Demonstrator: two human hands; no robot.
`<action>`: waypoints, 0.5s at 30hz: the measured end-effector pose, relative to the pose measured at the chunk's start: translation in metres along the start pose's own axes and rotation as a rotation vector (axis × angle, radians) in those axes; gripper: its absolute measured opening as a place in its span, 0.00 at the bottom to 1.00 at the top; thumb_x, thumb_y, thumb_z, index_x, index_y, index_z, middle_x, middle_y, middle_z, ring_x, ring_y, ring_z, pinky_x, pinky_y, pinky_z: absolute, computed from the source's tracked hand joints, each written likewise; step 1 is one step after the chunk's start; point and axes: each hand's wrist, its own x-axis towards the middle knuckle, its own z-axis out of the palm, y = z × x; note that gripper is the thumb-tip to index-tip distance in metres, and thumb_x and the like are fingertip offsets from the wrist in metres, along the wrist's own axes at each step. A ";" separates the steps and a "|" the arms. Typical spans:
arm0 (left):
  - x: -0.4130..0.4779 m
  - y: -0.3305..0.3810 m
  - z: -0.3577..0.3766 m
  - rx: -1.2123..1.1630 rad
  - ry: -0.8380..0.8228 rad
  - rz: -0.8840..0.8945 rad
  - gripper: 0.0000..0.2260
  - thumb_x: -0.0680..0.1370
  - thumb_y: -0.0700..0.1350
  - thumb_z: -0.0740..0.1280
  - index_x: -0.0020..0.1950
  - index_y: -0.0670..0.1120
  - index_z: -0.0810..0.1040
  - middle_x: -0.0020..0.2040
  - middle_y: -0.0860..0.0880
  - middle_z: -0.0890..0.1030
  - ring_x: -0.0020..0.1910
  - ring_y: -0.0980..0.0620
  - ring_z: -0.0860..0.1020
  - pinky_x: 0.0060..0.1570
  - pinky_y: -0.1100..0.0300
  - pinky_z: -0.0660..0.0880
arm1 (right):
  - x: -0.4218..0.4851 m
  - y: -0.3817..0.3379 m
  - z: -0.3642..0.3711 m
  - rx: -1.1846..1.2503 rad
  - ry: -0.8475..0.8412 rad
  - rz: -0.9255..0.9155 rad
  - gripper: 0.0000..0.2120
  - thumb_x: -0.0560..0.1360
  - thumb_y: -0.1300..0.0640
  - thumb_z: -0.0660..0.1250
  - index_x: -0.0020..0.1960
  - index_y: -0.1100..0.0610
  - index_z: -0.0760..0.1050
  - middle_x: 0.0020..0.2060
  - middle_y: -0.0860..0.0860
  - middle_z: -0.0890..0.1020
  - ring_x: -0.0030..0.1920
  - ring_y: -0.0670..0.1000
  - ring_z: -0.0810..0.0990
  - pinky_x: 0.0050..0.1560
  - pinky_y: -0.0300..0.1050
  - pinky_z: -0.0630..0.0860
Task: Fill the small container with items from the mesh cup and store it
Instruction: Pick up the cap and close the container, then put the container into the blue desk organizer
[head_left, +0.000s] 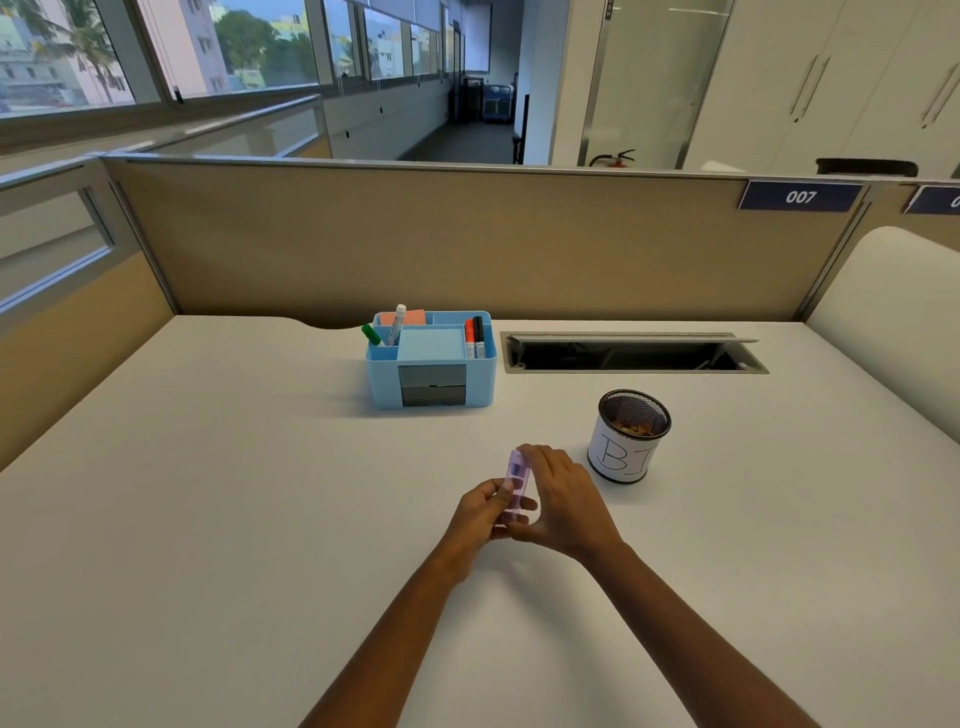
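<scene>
Head view looks down on a wide white desk (208, 519) that fills the lower two thirds of the frame, bare across its left side. Just below centre, both hands meet over the desk around a small translucent purple container (517, 480): the left hand (480, 514) pinches its lower end between thumb and fingers, and the right hand (563, 499) curls over its right side, fingertips pressed on the upper end. Whether the container is open or closed cannot be told. To the right of the hands, near them, stands the black mesh cup (629, 435), upright, wrapped in a white paper label with handwritten letters, small orange-brown items showing inside. At centre, further up the frame, sits a light blue desk organizer (431, 361) holding markers and sticky notes, with a dark drawer front. Right of it an open cable hatch (631, 353) is cut into the desk. A beige partition (467, 239) runs across the middle, bearing a blue plate "007" (800, 196) at upper right. Windows fill the upper left; white cabinets stand at upper right.
</scene>
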 end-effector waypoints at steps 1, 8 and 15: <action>0.000 0.000 0.000 0.014 -0.003 0.002 0.09 0.80 0.48 0.55 0.56 0.48 0.71 0.51 0.47 0.79 0.42 0.52 0.79 0.38 0.68 0.78 | 0.000 0.000 0.000 -0.005 0.001 -0.006 0.39 0.63 0.44 0.73 0.67 0.58 0.61 0.65 0.56 0.72 0.63 0.56 0.71 0.61 0.48 0.69; 0.002 0.002 -0.001 -0.038 0.033 -0.045 0.10 0.80 0.48 0.54 0.57 0.47 0.71 0.53 0.47 0.78 0.50 0.47 0.78 0.52 0.57 0.76 | 0.002 -0.004 0.000 0.084 -0.048 0.041 0.39 0.66 0.49 0.73 0.70 0.55 0.57 0.68 0.54 0.68 0.65 0.54 0.68 0.61 0.47 0.71; 0.006 0.008 0.000 -0.463 0.159 -0.128 0.12 0.80 0.47 0.55 0.60 0.46 0.72 0.56 0.45 0.76 0.56 0.43 0.74 0.61 0.49 0.68 | 0.013 -0.023 0.005 0.466 0.027 0.264 0.25 0.72 0.62 0.67 0.67 0.58 0.63 0.61 0.59 0.71 0.58 0.56 0.74 0.55 0.44 0.73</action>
